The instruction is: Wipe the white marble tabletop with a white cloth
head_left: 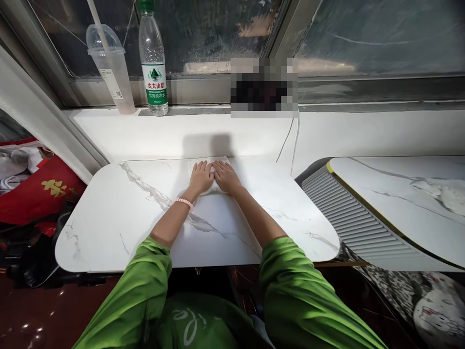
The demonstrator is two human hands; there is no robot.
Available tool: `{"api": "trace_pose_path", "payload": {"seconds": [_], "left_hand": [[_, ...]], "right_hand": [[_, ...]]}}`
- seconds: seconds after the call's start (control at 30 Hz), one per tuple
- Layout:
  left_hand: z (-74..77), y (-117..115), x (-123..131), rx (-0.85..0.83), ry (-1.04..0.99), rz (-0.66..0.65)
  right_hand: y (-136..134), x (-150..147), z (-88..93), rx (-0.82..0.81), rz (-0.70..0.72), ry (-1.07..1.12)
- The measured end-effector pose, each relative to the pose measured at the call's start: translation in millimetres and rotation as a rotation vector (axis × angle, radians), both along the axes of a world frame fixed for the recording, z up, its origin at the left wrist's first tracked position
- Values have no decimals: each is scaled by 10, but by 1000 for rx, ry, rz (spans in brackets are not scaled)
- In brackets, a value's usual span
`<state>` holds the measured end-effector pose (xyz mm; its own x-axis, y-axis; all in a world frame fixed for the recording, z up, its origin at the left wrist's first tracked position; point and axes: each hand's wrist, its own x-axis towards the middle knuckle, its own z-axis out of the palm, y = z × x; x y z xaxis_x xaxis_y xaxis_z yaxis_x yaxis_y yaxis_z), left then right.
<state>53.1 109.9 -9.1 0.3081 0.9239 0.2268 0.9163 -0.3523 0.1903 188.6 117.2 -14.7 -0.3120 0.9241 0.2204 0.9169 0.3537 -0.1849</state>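
Observation:
A white folded cloth lies at the far middle of a white marble-patterned table. My left hand and my right hand rest side by side on top of the cloth, palms down, fingers stretched flat toward the window. The fingertips of the two hands nearly touch. A pink bead bracelet sits on my left wrist. Both arms wear green sleeves pushed up to the elbow.
On the window sill stand a clear water bottle with a green label and an empty plastic cup with a straw. A white cable hangs down the wall. A second marble table is at the right, red cloth at the left.

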Motion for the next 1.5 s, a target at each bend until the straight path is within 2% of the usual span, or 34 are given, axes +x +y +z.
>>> {"api": "trace_pose_path", "payload": {"seconds": [0.1,0.17,0.27,0.43,0.5,0.57,0.63,0.73,1.03,1.13,1.2,1.3,1.37,1.43,1.5], "left_hand": [[-27,-84,63,12,-3,-9],[-51,-236,103,20,-3,-33],[-71,-619,197,8,0,-89],[-21,-1424,464,-45,51,-162],[14,-1648,589,-59,81,-201],[44,-1752,714,-75,104,-243],[62,-1731,838,-95,114,-282],[65,-1500,1025,-115,109,-318],[26,-239,1465,-103,45,-329],[29,83,1555,-118,41,-330],[29,213,1620,-102,25,-329],[15,255,1724,-56,-5,-339],[-4,168,1789,-40,-9,-336],[-24,-18,1847,-22,-6,-321],[-39,-298,1895,-1,-3,-312]], "right_hand": [[-90,75,-21,12,-2,-31],[-256,153,-55,28,11,-48],[-659,328,-126,69,52,-68],[-1493,690,-213,152,98,-47],[-1754,829,-215,183,95,-23],[-1910,961,-207,189,97,-20],[-1935,1085,-200,178,80,-37],[-1734,1269,-209,149,3,-67],[-444,1670,-209,62,-127,-38],[-161,1700,-168,28,-200,-41],[-58,1726,-141,3,-241,-58],[-25,1816,-125,-15,-262,-78],[-91,1911,-136,-9,-238,-96],[-249,2019,-160,9,-192,-113],[-511,2118,-189,35,-139,-116]]}}
